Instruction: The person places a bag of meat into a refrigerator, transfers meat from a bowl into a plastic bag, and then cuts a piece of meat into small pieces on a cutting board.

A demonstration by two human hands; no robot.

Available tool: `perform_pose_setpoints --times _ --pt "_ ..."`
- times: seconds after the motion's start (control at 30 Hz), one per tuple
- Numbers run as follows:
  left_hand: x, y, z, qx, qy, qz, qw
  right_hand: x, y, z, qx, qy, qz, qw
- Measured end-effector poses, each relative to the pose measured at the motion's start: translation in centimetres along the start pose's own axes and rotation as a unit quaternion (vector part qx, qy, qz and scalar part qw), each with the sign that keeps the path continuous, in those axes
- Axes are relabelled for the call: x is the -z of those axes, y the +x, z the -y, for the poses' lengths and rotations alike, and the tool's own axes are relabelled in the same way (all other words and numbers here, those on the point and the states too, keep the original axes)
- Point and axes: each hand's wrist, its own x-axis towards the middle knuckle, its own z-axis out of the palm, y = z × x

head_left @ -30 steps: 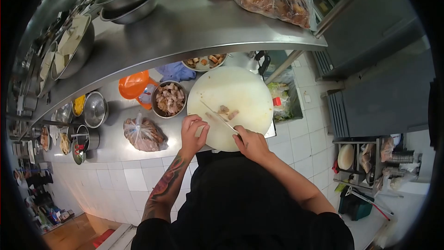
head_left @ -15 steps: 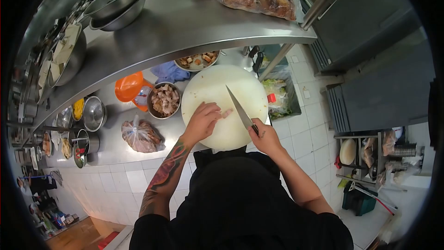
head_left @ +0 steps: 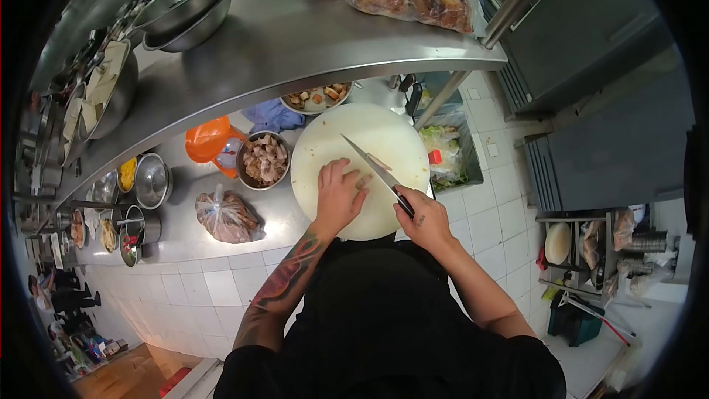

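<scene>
A kitchen knife (head_left: 367,160) is in my right hand (head_left: 424,216), its dark handle wrapped by the fingers and its blade angled up and left over the round white cutting board (head_left: 325,133). My left hand (head_left: 341,191) rests on the board left of the blade, thumb and fingers around a small piece of meat (head_left: 363,179). Just beyond the blade lies a thin strip of meat (head_left: 379,162). Left of the board stands a metal bowl of chopped meat (head_left: 264,160).
A tied plastic bag of meat (head_left: 226,214) and an orange container (head_left: 209,140) sit on the steel counter. Behind the board are a blue cloth (head_left: 272,114) and a pan of browned pieces (head_left: 317,97). A steel shelf (head_left: 295,29) overhangs the counter. Right stands a vegetable bin (head_left: 447,151).
The knife blade has swung left and a thin strip now lies on its far side. My left hand has shifted slightly right and down, its fingers now pointing up the board.
</scene>
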Motion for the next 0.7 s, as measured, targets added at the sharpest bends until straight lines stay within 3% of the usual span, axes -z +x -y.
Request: perform_pose_setpoints --times 0.03,0.13,0.27,0.4,0.47,0.5,0.6,0.7 --pt "-0.3 0.2 0.2 -0.005 0.023 0.058 0.998 0.0 0.0 0.0 0.001 0.010 -0.007 1.000" --pt "-0.1 -0.1 1.2 -0.056 0.025 0.106 0.992 0.1 -0.2 0.3 -0.005 0.014 -0.011 1.000" --pt "4.0 -3.2 1.3 -0.051 0.016 0.153 0.987 -0.4 -0.8 0.2 0.015 0.016 0.006 1.000" --pt "5.4 -5.3 2.9 -0.026 0.009 0.091 0.995 -1.4 -0.7 1.2 0.042 0.011 0.063 0.997" --pt "4.9 -5.4 3.7 0.049 0.021 0.006 0.999 -1.9 -0.4 1.5 0.068 -0.024 0.081 0.994" --pt "4.7 -5.4 3.6 0.032 0.036 -0.039 0.998 -2.0 -0.4 1.7 0.072 -0.025 0.083 0.994" --pt "5.4 -6.1 1.8 -0.009 -0.006 -0.073 0.997 -2.1 0.1 2.2 0.094 -0.059 0.096 0.989" --pt "6.6 -4.5 -0.5 -0.007 -0.020 0.002 1.000 -2.2 0.1 2.7 0.120 -0.083 0.115 0.983"
